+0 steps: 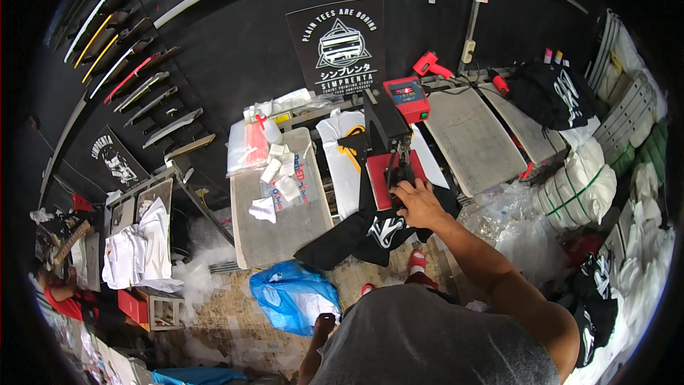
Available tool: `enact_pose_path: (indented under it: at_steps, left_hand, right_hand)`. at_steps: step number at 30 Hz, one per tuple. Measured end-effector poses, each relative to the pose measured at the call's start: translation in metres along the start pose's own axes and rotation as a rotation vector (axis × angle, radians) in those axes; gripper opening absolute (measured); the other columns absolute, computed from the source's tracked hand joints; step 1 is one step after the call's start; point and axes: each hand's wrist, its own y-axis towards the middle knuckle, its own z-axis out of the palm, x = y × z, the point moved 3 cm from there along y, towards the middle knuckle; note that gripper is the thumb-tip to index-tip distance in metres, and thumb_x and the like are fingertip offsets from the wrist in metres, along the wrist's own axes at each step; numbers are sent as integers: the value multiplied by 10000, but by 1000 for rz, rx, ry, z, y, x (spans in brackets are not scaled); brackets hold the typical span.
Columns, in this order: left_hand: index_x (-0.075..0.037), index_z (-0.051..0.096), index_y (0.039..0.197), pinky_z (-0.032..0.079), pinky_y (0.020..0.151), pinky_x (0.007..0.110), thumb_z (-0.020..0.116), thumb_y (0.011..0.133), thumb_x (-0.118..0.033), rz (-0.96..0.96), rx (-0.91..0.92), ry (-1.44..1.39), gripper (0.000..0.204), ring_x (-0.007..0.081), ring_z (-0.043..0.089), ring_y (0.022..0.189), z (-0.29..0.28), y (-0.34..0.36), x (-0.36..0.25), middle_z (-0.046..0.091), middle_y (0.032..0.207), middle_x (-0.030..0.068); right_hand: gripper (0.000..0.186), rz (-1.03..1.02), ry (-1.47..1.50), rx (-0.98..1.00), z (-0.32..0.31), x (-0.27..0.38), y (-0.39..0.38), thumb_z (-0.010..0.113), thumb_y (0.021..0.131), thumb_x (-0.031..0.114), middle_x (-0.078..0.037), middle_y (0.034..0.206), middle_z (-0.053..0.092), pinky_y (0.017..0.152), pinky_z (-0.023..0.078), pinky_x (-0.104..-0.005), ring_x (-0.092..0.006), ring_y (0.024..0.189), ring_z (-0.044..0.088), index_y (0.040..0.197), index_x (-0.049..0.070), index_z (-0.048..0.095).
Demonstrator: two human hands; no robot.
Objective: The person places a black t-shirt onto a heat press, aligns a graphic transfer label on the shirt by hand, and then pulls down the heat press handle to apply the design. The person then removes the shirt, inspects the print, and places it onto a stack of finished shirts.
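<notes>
My right hand (419, 204) reaches forward to the front of a small heat press, its fingers curled over the black handle (405, 168). Below that handle is the press's red plate (379, 184). Under the plate lies a black T-shirt (356, 244) with a white print, its near part hanging over the front edge. A red control box (407, 100) with a lit display sits behind the press arm. Low by my body, my left hand (325, 324) hangs beside an open blue plastic bag (293, 292) holding white material; its fingers are too dark and small to read.
Left of the press, a grey board (281, 239) bears white folded pieces, clear film and a spray bottle (269, 128). White shirts (335, 189) lie beside the press. Rightward are another grey board (474, 146), a red heat gun (432, 65) and bundled white bags (578, 184). Someone in red (68, 299) is far left.
</notes>
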Motion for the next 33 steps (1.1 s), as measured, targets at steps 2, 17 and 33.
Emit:
enact_pose_path:
  at_steps: [2,17,33]
  left_hand:
    - [-130,647,740,565,656,414,624,817,-232,130,-39,-23,130,308,693,747,-8,-4,-6,703,813,132]
    - [-142,625,717,558,610,404,616,817,-187,397,-104,-30,111,285,688,688,-34,-22,-43,686,730,111]
    - [-31,445,1426,496,941,478,672,910,-396,-284,-208,-852,671,310,594,1156,-155,110,-124,611,1270,154]
  right_hand:
    - [607,1,2,8,1,0,1,785,728,206,-35,1274,524,933,404,-513,-352,1102,492,1294,150,573]
    - [600,25,4,26,-3,-2,-5,768,758,204,-19,1277,521,956,398,-517,-353,1127,489,1319,172,556]
    - [632,-61,-108,-77,5,0,11,806,716,235,-81,1270,538,888,422,-491,-354,1092,516,1290,145,557]
